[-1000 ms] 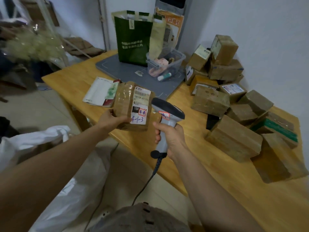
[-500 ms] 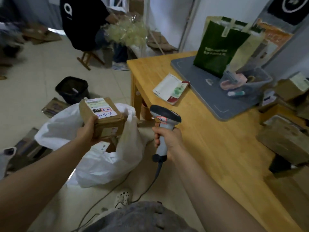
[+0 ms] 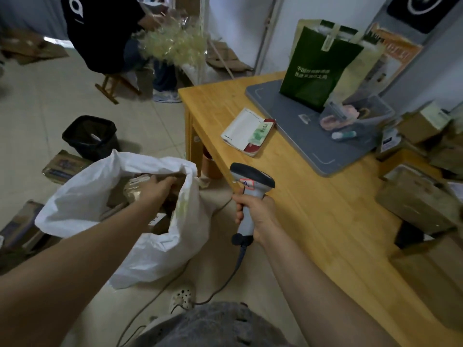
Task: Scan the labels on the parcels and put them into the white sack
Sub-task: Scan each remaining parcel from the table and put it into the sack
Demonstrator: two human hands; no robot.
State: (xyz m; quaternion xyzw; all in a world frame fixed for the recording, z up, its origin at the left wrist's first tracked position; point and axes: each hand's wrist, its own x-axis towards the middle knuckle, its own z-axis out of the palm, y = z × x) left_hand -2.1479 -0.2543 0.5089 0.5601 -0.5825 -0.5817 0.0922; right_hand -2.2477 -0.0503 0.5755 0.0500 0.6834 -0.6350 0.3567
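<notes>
Several brown cardboard parcels (image 3: 136, 194) lie inside the white sack (image 3: 82, 199), which stands open on the tiled floor just beside the near corner of the wooden table (image 3: 325, 221). The topmost parcel is taped and shows the edge of a white label; its print is too small to read. The left hand (image 3: 160, 186) reaches down into the sack's mouth and lies on that parcel. Its fingertips are hidden behind the sack's rim, so whether it grips the parcel cannot be told.

The right hand (image 3: 253, 214) is curled round the grey handle of a barcode scanner (image 3: 250, 180), held head uppermost above the table's edge. A red-and-white sticker below the scanner's dark head is unreadable, and its cable (image 3: 225, 279) trails to the floor.

A pile of parcels (image 3: 421, 196) sits at the table's right side. A green tote bag (image 3: 318, 71) printed with white Chinese characters, too blurred to read, stands on a grey mat (image 3: 300, 146), with a clear plastic box (image 3: 358, 116) just beside it. A red-covered booklet (image 3: 248, 132) lies near the table's corner. Beyond the sack stands a black bin (image 3: 90, 136), and farther off sits a person (image 3: 100, 33) in a black top bearing a white ring mark.
</notes>
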